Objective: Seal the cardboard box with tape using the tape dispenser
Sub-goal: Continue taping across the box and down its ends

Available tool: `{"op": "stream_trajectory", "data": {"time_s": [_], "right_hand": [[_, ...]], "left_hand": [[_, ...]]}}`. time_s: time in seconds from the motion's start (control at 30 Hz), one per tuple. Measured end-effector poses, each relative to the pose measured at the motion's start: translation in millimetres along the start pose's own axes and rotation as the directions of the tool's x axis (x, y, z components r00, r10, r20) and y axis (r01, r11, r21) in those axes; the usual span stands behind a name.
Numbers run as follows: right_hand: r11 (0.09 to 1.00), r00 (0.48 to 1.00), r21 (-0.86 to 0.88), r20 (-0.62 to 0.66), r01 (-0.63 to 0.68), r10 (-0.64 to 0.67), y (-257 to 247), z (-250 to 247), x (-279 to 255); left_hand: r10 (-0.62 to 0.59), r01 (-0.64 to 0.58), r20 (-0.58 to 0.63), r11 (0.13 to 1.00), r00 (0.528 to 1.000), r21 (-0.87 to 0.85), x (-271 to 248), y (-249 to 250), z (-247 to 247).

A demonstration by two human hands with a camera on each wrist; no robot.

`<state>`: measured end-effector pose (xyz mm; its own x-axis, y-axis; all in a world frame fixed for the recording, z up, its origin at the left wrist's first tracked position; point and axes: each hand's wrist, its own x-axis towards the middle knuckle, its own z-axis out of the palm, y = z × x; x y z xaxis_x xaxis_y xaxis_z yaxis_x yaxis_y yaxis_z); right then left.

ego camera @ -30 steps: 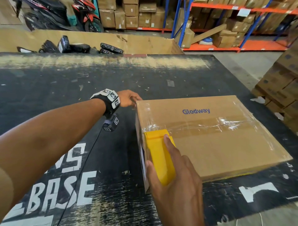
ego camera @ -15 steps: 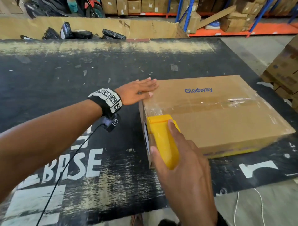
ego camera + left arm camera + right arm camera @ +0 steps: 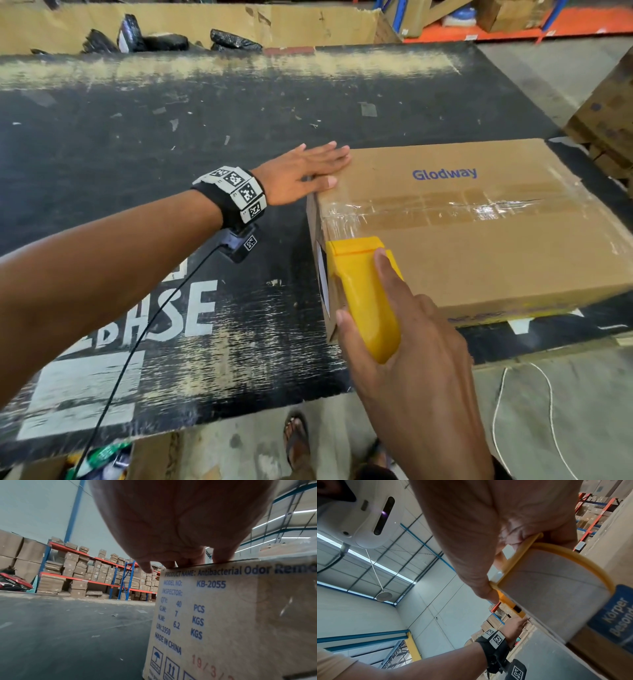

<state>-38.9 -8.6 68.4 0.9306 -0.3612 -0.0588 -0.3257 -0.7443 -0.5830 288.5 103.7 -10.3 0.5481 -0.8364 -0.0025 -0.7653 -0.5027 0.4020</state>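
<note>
**While the tape runs over the edge, hold the box down**

With the dispenser [image 3: 363,291] at the near left corner of the box [image 3: 479,246], which lies on the black table [image 3: 137,137], the step in hand looks like carrying the strip over the top edge and down the side face. The right hand [image 3: 411,349] is clamped round the yellow dispenser, forefinger along its back. The left hand [image 3: 305,174] lies flat, fingers straight, on the far left corner of the lid.

To do it well, I would keep that flat palm bearing down so the box cannot slide, press the dispenser firmly against the cardboard, and pull steadily down so the tape [image 3: 445,209] lies smooth, then tilt to cut.

Against a second ago, the left hand has gone from curled at the corner to spread flat on the lid. The right hand's grip on the dispenser is unchanged.
</note>
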Motion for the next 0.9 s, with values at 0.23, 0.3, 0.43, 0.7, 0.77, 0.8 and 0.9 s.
{"op": "stream_trajectory", "data": {"time_s": [0.23,0.3,0.43,0.7,0.77,0.8,0.9], "right_hand": [[0.988,0.986,-0.14,0.16,0.069,-0.046,-27,-39,32],[0.975,0.978,-0.209,0.206,0.074,-0.03,-36,-53,54],[0.937,0.914,-0.327,0.404,0.122,0.022,-47,-61,110],[0.924,0.778,-0.381,0.592,0.04,0.21,-73,-68,185],[0.925,0.744,-0.379,0.616,-0.007,0.259,-74,-69,191],[0.928,0.719,-0.372,0.637,-0.03,0.279,-73,-70,193],[0.928,0.624,-0.352,0.7,-0.122,0.348,-72,-74,198]], "left_hand": [[-0.011,0.01,-0.028,1.0,1.0,-0.026,1,-4,3],[-0.015,0.014,-0.04,0.999,0.999,-0.033,1,-3,3],[-0.004,0.003,-0.046,1.0,0.999,-0.026,-1,-3,3],[-0.012,0.014,-0.075,1.0,0.997,0.017,-4,1,3],[-0.009,0.011,-0.057,0.999,0.998,0.042,-5,2,2],[-0.001,0.004,-0.047,0.999,0.999,0.05,-5,2,3],[0.019,-0.017,-0.035,0.997,0.999,0.07,-7,7,5]]}}
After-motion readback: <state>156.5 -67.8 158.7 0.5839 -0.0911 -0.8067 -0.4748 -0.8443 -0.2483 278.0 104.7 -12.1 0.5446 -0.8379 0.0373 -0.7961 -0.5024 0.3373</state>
